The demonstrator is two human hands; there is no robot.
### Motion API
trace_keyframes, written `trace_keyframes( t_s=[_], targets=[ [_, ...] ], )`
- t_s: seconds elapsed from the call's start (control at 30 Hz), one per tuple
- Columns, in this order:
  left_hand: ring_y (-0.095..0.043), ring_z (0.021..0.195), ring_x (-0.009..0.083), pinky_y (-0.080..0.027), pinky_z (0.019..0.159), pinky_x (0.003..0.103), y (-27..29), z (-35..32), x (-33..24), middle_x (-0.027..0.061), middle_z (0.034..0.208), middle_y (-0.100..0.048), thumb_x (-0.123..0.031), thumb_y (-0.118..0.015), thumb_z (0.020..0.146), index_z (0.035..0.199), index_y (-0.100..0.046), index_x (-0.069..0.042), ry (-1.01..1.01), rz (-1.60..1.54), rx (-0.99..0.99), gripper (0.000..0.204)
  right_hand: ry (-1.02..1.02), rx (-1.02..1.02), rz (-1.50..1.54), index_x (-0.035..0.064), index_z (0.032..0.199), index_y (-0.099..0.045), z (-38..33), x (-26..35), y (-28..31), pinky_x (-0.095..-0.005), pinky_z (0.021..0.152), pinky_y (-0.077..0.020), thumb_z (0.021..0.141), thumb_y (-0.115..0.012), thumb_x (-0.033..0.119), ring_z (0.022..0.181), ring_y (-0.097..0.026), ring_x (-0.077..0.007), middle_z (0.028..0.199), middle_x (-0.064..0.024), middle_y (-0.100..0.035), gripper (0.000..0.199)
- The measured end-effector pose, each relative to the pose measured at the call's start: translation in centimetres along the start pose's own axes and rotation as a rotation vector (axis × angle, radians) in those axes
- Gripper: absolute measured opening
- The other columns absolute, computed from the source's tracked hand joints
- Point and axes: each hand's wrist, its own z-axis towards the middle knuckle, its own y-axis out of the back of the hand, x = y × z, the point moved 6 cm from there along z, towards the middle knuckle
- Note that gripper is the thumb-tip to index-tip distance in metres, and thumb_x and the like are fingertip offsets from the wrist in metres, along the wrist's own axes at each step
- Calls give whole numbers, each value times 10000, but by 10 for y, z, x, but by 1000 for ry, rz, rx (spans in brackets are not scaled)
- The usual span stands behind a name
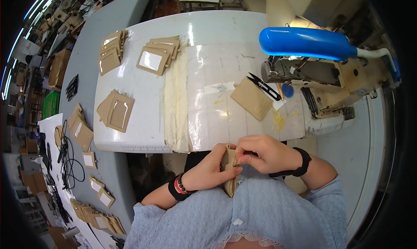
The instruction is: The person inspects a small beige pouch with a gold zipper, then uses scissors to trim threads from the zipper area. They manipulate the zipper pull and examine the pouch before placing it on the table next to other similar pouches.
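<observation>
The fingers of both hands pinch a small tan leather piece point(229, 170) held close to the body, just below the near edge of the white counter point(143, 97): the left hand point(208, 168) grips its side, the right hand point(265, 153) nips its top edge. Farther out on the counter lie a loose tan piece point(251, 99), black thread snips point(263, 86) beside the sewing machine point(321, 71), and stacks of tan windowed holders point(154, 58).

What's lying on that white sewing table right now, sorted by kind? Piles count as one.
Piles of tan card holders with clear windows: 3
Single tan piece near the sewing machine: 1
Black thread snips: 1
Total: 5

One more tan piece is off the table, held between the left hand and right hand.
</observation>
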Motion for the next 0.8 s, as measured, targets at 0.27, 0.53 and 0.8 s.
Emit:
trace_keyframes(
  t_s=[0.27, 0.53, 0.8],
  targets=[
    [-579, 957, 125, -495, 813, 291, 4, 2, -1, 96, 1082, -583, -337, -693, 940, 1300, -443, 9, 1, -28, 44, 559, 24, -77, -72, 29, 887, -595, -9, 1, -1, -365, 694, -473, 860, -661, 59, 738, -622, -282, 801, -92, -640, 78],
    [-470, 783, 11, -399, 662, 184, 17, 14, -8, -43, 903, -549, -257, -570, 1031, 1046, -532, -53, -212, -392, -146, 208, -184, -125, 352, 7, 915, -617, -6, -7, 2, -281, 678, -475, 923, -639, 68, 717, -609, -166, 816, -89, -656, 65],
    [-441, 732, 10, -373, 642, 188, 20, 14, -4, -59, 819, -540, -239, -584, 1025, 962, -563, -52, -169, -440, -265, 198, 190, -82, -32, 23, 884, -609, -1, 8, 7, -396, 664, -475, 839, -680, 46, 696, -587, -333, 782, -104, -624, 87]
  ],
)
